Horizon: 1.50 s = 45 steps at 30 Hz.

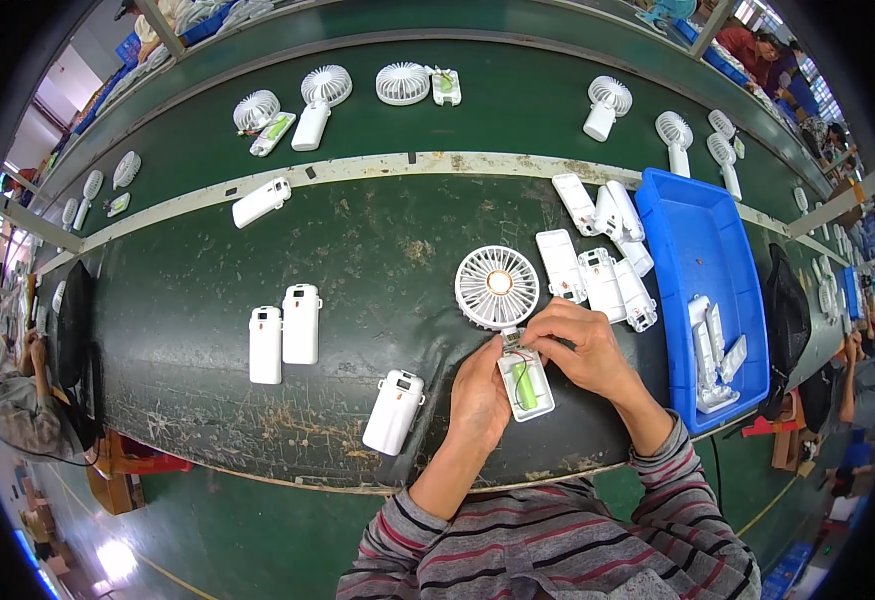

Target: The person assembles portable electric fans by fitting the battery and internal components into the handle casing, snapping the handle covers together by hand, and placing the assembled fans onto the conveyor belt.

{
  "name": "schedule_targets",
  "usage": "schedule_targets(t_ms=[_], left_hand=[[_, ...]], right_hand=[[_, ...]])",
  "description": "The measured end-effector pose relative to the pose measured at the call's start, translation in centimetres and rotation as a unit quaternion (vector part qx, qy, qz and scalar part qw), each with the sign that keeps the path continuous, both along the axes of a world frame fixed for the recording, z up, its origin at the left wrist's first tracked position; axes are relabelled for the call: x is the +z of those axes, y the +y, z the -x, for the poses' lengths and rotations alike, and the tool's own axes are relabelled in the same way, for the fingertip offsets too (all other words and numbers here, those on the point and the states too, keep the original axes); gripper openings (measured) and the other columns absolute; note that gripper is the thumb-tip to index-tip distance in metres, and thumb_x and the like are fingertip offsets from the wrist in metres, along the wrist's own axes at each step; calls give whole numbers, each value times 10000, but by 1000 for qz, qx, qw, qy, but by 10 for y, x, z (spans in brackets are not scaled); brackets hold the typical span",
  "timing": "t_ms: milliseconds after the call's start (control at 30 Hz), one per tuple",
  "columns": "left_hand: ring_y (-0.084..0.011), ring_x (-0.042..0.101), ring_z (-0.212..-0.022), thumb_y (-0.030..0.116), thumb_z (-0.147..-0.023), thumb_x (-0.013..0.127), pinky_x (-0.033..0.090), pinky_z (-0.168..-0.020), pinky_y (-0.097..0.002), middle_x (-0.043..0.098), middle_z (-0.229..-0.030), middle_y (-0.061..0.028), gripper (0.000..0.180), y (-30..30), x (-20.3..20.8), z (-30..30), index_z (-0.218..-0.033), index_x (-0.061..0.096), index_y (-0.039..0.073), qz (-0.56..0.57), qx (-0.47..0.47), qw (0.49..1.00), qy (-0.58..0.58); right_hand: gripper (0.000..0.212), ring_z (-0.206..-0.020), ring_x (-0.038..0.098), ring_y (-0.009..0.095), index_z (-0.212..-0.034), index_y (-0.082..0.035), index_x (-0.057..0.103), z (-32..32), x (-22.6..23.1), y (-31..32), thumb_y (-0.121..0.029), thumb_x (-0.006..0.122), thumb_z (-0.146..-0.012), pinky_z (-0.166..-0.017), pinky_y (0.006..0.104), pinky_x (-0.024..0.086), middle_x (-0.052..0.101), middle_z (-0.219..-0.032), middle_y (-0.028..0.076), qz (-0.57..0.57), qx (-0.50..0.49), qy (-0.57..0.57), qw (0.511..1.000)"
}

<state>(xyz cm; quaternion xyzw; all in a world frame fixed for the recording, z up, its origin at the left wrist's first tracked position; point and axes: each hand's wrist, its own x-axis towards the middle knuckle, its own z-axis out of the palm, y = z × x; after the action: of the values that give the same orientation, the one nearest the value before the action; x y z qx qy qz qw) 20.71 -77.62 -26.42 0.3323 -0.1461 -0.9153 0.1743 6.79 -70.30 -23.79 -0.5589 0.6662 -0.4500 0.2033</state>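
A white handheld fan point(497, 287) lies face up on the dark green bench in front of me, its round grille pointing away. Its handle is an open shell point(546, 404) with a green battery point(525, 388) and thin wires inside. My left hand point(481, 398) is closed around the left side of this handle, thumb near the neck. Over the neck, the fingers of my right hand point(579, 345) are pinched together at the wires and small parts; what exactly they hold is hidden. Several white handle covers point(560, 265) lie just beyond my right hand.
On the right stands a blue bin point(665, 300) with a few white shell pieces point(715, 355). Loose white covers point(393, 412) lie to the left, including a pair point(301, 324). Beyond a pale rail point(357, 168), several white fans point(326, 88) rest on a green belt. Other people sit at both sides.
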Motion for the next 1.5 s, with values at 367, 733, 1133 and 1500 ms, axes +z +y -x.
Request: schedule_targets(t_ms=[367, 733, 1133, 1500], left_hand=[[-248, 638, -898, 208, -979, 393, 539, -787, -345, 604, -1017, -172, 332, 0, -2, 0, -1120, 485, -79, -3, 7, 1000, -2], [-254, 639, -879, 210, -981, 359, 549, -750, -360, 608, -987, -169, 344, -1, 0, 1, -1111, 473, -88, 11, -13, 1000, -4], [-187, 616, -875, 175, -975, 411, 518, -786, -311, 596, -992, -135, 282, 0, -6, 1, -1103, 494, -62, -16, 21, 1000, -8], [-160, 611, -841, 171, -971, 419, 516, -748, -284, 594, -972, -107, 259, 0, 2, 0, -1086, 509, -42, -11, 8, 1000, -17]], right_hand=[[100, -618, 577, 131, -841, 12, 672, 1, -2, 0, 34, 623, -757, -522, 242, 471, 625, -771, 75, 32, 12, 1, 999], [92, -578, 581, 131, -838, 11, 669, 2, 0, 1, 29, 619, -763, -529, 254, 471, 617, -751, 69, -16, -2, -61, 998], [125, -724, 570, 235, -829, -2, 647, 3, -1, 0, 30, 655, -709, -619, 316, 470, 609, -762, 89, 45, 42, 79, 995], [176, -747, 554, 249, -831, -2, 633, 6, 3, -1, 42, 674, -666, -628, 339, 473, 599, -800, 86, 52, 89, 125, 987]])
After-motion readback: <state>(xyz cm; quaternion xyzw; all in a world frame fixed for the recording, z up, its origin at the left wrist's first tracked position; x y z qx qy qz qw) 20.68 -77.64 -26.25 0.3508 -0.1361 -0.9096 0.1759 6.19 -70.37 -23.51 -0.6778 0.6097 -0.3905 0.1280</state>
